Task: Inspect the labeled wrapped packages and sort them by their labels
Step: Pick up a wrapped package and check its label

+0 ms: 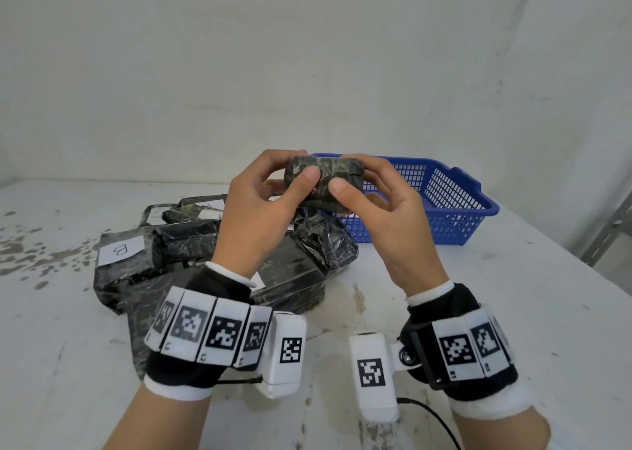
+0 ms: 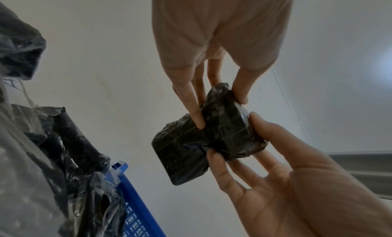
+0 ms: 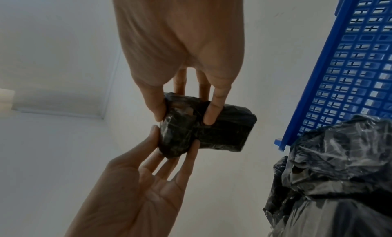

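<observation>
A small package wrapped in black plastic is held up above the table in front of the blue basket. My left hand pinches its left end, thumb on the near face and fingers behind. My right hand pinches the right end the same way. The left wrist view shows the package between my left hand from above and my right hand from below. No label shows on it in any view. A pile of black wrapped packages lies on the table; one carries a white label "B".
The white table has dark stains at its left side. The blue mesh basket stands at the back right, right next to the pile. A grey metal upright stands past the table's right edge. A white wall is behind.
</observation>
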